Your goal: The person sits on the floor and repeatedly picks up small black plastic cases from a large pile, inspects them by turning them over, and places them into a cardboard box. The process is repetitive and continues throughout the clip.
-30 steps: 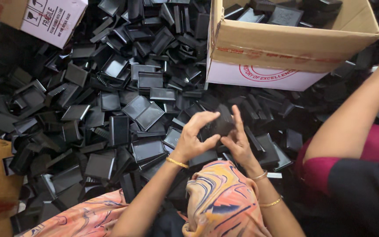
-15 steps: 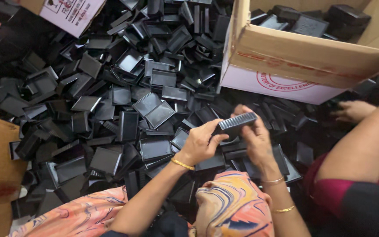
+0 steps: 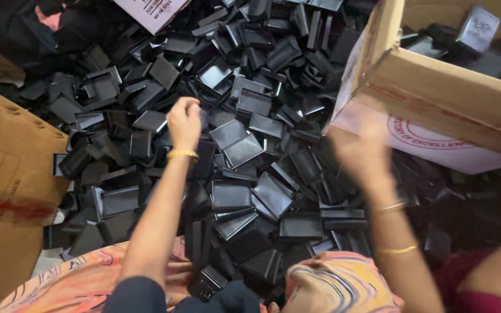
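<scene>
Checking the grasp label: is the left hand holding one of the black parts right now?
No. The left hand is loosely curled above the pile of black plastic parts, nothing in its fingers.

**Cartons around the black heap**

We see three pieces of packaging. At upper right stands an open brown cardboard box (image 3: 436,98), tilted toward us, its front flap folded down. That flap's lower part carries a white label panel (image 3: 418,145) with a round red stamp and a thin red line above it. Inside the box lies a small grey packet (image 3: 478,28) among dark pieces. At the top edge, left of centre, a white carton corner (image 3: 149,10) with dark print juts in. Along the left edge lies flattened brown cardboard (image 3: 7,191), marked with a smeared red patch.
</scene>
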The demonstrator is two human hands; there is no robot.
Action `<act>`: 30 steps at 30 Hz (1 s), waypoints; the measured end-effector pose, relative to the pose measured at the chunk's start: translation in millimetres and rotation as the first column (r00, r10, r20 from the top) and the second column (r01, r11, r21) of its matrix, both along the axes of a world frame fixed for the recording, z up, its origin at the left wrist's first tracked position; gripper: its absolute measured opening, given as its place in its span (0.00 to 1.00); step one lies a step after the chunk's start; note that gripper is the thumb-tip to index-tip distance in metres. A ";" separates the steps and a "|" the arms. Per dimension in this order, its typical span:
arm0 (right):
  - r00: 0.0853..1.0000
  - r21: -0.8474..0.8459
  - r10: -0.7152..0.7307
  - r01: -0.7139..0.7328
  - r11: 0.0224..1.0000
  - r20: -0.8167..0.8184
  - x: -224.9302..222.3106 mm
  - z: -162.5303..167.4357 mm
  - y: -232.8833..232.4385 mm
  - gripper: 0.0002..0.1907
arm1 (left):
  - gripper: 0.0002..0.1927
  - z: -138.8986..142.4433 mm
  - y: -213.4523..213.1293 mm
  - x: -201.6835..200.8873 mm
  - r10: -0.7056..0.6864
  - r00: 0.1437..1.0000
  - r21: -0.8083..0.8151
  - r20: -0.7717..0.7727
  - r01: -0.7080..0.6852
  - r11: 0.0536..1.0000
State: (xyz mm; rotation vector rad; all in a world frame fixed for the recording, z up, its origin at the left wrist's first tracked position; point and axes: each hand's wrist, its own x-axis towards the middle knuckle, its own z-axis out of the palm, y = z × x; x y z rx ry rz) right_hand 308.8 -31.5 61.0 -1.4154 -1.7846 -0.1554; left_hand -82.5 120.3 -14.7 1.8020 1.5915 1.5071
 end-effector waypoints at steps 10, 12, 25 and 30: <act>0.910 -0.552 0.247 -0.024 0.833 0.333 -81.3 -142.4 -56.7 0.23 | 0.24 -70.9 102.2 -24.4 0.106 0.612 -0.092 -0.783 -0.282 0.955; 0.926 -0.578 0.348 -0.206 0.789 0.144 -80.3 -145.0 -62.8 0.21 | 0.15 -72.8 97.9 -22.1 0.064 0.532 -0.116 -0.844 -0.297 0.948; 0.656 -0.337 0.197 -0.594 0.730 -0.729 -84.9 -72.6 -42.4 0.44 | 0.18 40.7 -59.9 54.1 -0.858 0.314 -0.256 -0.406 0.862 0.437; 0.308 -0.118 0.165 -0.723 0.680 -0.937 -84.9 -69.3 -53.8 0.45 | 0.38 52.6 -113.2 101.3 -0.884 0.423 -0.033 0.197 0.905 0.425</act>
